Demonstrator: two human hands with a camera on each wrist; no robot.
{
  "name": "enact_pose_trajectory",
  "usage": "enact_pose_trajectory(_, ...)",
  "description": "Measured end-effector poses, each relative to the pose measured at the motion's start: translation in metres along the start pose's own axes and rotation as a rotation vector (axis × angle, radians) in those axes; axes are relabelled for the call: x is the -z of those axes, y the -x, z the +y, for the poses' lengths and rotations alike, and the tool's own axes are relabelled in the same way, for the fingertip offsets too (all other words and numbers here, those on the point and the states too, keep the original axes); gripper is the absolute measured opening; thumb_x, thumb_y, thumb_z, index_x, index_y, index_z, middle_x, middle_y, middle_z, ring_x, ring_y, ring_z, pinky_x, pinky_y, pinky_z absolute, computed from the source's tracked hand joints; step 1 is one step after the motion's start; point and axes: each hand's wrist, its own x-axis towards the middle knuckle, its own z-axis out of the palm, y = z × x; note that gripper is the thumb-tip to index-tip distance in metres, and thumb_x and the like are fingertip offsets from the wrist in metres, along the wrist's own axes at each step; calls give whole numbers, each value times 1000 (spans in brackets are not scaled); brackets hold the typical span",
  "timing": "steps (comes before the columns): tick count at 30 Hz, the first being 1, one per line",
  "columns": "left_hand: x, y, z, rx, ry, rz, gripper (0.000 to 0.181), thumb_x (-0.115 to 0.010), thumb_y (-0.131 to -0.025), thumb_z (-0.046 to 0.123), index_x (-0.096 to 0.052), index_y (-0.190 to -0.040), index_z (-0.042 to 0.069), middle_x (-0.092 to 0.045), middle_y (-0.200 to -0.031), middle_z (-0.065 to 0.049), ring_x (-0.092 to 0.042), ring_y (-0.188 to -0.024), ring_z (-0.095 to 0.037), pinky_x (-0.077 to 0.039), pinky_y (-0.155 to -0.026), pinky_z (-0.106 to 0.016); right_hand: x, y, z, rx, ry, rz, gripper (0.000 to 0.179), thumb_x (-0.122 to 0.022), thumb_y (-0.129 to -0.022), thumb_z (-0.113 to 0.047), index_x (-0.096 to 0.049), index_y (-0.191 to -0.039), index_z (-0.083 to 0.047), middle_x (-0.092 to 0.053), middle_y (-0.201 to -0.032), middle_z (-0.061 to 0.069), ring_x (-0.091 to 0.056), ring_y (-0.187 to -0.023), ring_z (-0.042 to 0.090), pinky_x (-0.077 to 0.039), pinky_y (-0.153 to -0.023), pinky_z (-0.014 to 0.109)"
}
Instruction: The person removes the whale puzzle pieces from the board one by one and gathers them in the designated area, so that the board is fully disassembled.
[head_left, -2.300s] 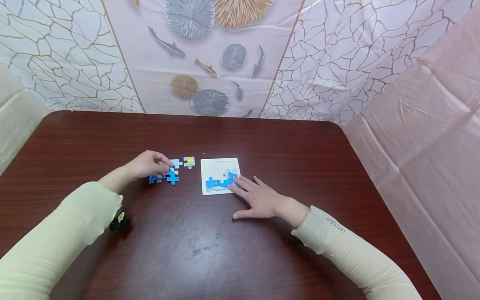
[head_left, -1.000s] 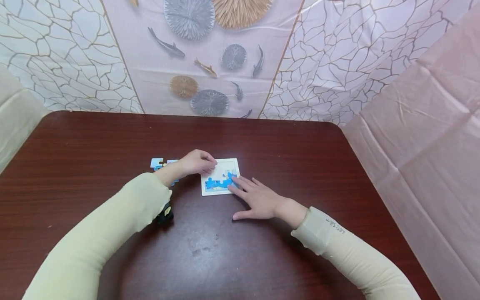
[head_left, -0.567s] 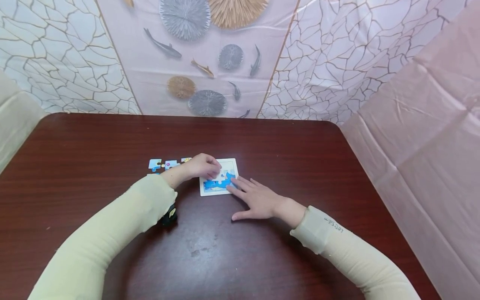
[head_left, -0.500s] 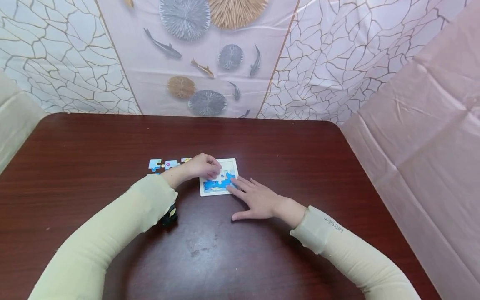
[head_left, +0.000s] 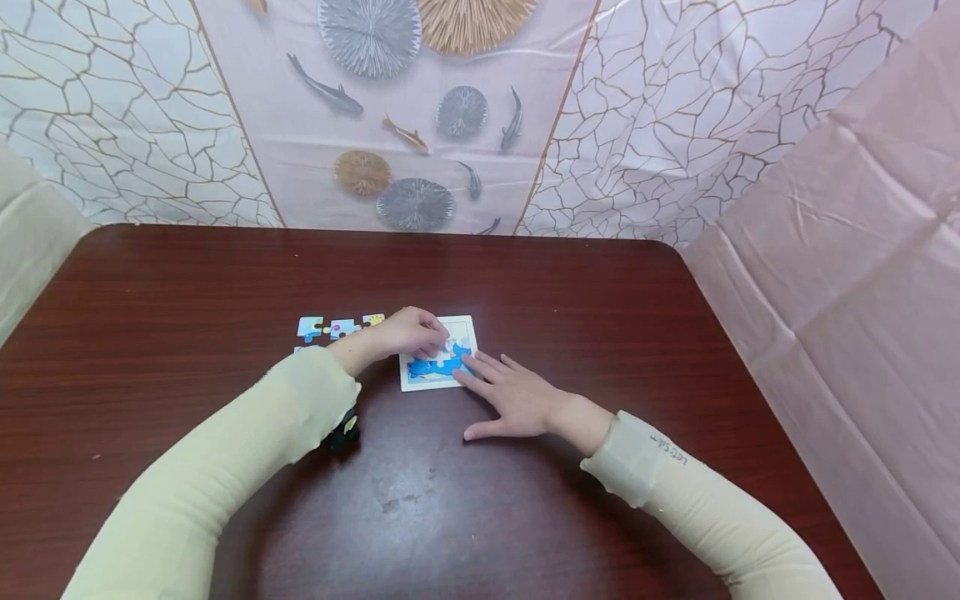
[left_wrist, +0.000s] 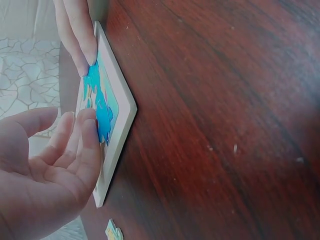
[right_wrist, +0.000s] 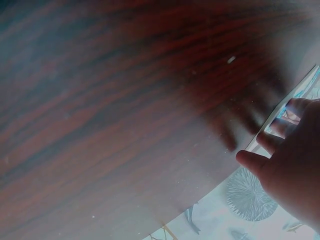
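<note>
A white-framed jigsaw tray (head_left: 406,386) lies mid-table, with joined blue pieces (head_left: 423,369) along its near side. My left hand (head_left: 411,331) reaches over the tray from the left. In the left wrist view its fingers (left_wrist: 89,131) are curled, their tips down at a small puzzle piece (left_wrist: 90,103) beside the blue ones. The fingers largely hide this piece. My right hand (head_left: 517,398) lies flat with spread, straight fingers, and its fingertips rest on the tray's right edge and the blue part. Its thumb is out on the table.
Several loose puzzle pieces (head_left: 310,327) lie left of the tray, partly behind my left forearm; one at their right bears a yellow sun (head_left: 373,319). A black wrist device (head_left: 343,432) hangs under my left sleeve. Patterned cloth (head_left: 637,125) stands beyond the table (head_left: 585,300).
My left hand has gone from the loose pieces rightward to the tray, then slightly further right over it. My right hand has kept its place on the tray's edge.
</note>
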Motion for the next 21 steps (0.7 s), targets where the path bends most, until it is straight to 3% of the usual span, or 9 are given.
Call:
enact_pose_trajectory(12,-2,-5,0,-21,-65,30,30,-58,-91,20,-62,-114,1,-68,-95,-13,-61,-77,-16,-52,-72,-23,1,0,0,-2,16,-3,86,-47,-83,-68,-21,-150,-20,-15,-158,5,-9,-146,24,-13,-117,52)
enact_pose_trajectory(17,-5,-8,2,-10,-66,52,29,-59,-90,20,-62,-111,0,-68,-97,-13,-63,-79,-16,-54,-76,-25,1,0,0,2,20,-2,86,-47,-83,-68,-21,-150,-20,-15,-158,5,-9,-146,24,-13,-117,52)
enact_pose_trajectory(21,-7,-10,2,-13,-64,60,30,-60,-89,20,-61,-112,1,-68,-92,-12,-62,-76,-15,-53,-72,-23,1,0,0,2,24,-3,86,-47,-83,-68,-21,-150,-20,-15,-158,5,-9,-146,24,-13,-117,52)
